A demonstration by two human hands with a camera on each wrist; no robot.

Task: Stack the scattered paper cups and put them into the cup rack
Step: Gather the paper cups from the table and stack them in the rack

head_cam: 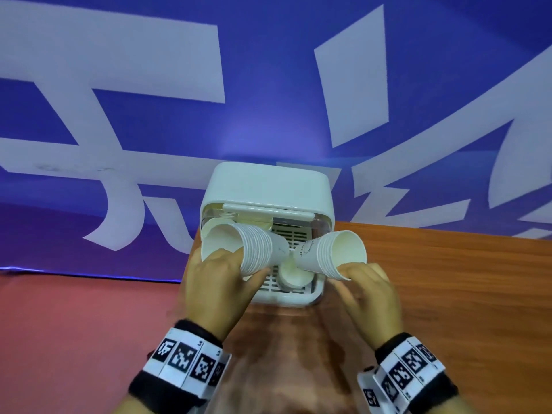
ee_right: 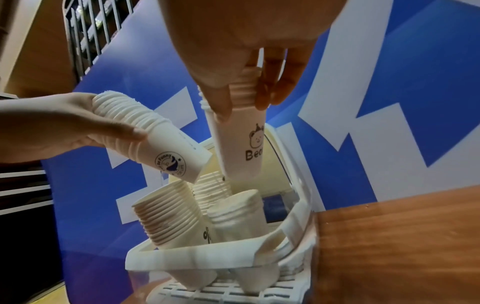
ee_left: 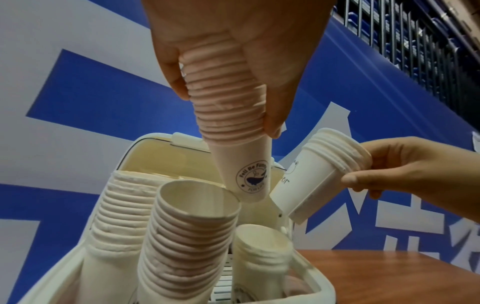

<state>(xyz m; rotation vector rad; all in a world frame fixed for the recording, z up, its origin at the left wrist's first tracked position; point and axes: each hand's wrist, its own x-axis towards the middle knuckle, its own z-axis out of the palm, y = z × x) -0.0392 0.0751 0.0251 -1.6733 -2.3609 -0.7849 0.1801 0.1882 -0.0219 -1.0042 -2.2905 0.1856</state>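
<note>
A white cup rack (head_cam: 286,301) stands on the wooden table with its lid (head_cam: 265,186) open. My left hand (head_cam: 227,265) grips a tilted stack of paper cups (head_cam: 254,249) over the rack's left side; its bottom cup bears a whale logo (ee_left: 253,178). My right hand (head_cam: 355,271) grips a shorter stack (head_cam: 325,253) with a bear print (ee_right: 255,136) over the right side. The two stacks' bases nearly meet above the rack. Inside the rack stand three other stacks: a back one (ee_left: 122,216), a middle one (ee_left: 187,236) and a short one (ee_left: 262,253).
The wooden table (head_cam: 433,294) stretches right of the rack. A blue banner with large white characters (head_cam: 268,85) hangs close behind it. Left of the table edge lies a red floor (head_cam: 74,324). A metal grid rack (ee_left: 415,41) shows high up behind.
</note>
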